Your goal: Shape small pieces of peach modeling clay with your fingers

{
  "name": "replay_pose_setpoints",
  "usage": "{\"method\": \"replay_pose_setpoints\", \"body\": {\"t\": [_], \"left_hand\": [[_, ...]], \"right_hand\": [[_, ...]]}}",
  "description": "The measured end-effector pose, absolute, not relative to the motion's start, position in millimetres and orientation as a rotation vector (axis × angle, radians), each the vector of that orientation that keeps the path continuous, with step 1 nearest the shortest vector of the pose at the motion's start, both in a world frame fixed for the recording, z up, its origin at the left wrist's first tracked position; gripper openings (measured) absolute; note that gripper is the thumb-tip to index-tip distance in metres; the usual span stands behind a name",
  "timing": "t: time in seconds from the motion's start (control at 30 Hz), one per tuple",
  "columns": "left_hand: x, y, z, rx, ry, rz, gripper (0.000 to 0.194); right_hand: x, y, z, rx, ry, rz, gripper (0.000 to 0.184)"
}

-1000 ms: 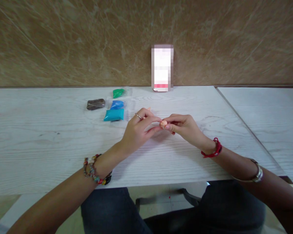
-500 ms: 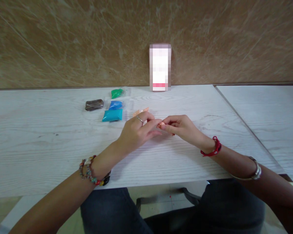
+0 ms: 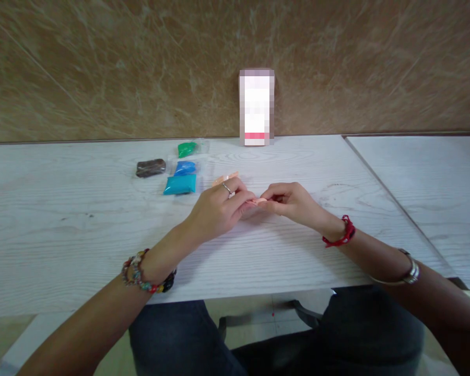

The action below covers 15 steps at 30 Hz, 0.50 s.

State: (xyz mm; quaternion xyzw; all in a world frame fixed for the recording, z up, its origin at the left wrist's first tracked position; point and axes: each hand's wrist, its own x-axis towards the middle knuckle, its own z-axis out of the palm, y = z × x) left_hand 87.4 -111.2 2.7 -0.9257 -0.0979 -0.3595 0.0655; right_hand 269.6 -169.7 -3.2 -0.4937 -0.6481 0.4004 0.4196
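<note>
From my distant seat I am looking down through the head camera at two bare hands meeting over a pale, wood-grained worktop [image 3: 102, 250]. A small peach lump [image 3: 260, 201] is bridging the short gap between them. The left hand [image 3: 216, 210] is pinching one end, thumb and fingers pressed together on it; the right hand [image 3: 297, 203] is pinching the other end in the same way. The fingers are covering much of the lump, so I am not making out its full shape.

I am judging tearing to be the main risk: the lump is looking soft and thin between the two pinches, and an uneven pull could be parting it. Too hard a squeeze could be flattening it, and a loose pinch could be dropping it onto the worktop below. The ring [image 3: 227, 189] on the left hand could be denting it on contact.

Just beyond the left hand, partly hidden by it, a peach packet [image 3: 230, 176] is lying close enough for the knuckles to be nudging it. Further off, to the left hand's far left, turquoise [image 3: 180, 184], blue [image 3: 185, 167] and green packets [image 3: 187, 150] are lying near a brown block [image 3: 151, 167].
</note>
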Motion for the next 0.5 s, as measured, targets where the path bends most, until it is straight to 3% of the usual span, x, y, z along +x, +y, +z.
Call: {"method": "replay_pose_setpoints", "body": {"t": [0.27, 0.5], "left_hand": [[78.3, -101.3, 3.1, -2.909, -0.427, -1.012, 0.013], [78.8, -99.4, -1.7, -2.926, -0.518, -1.041, 0.013]], "right_hand": [[278.3, -166.2, 1.7, -1.187, -1.576, 1.047, 0.01], [282.9, -164.3, -3.5, -1.273, -1.455, 1.206, 0.018]]}}
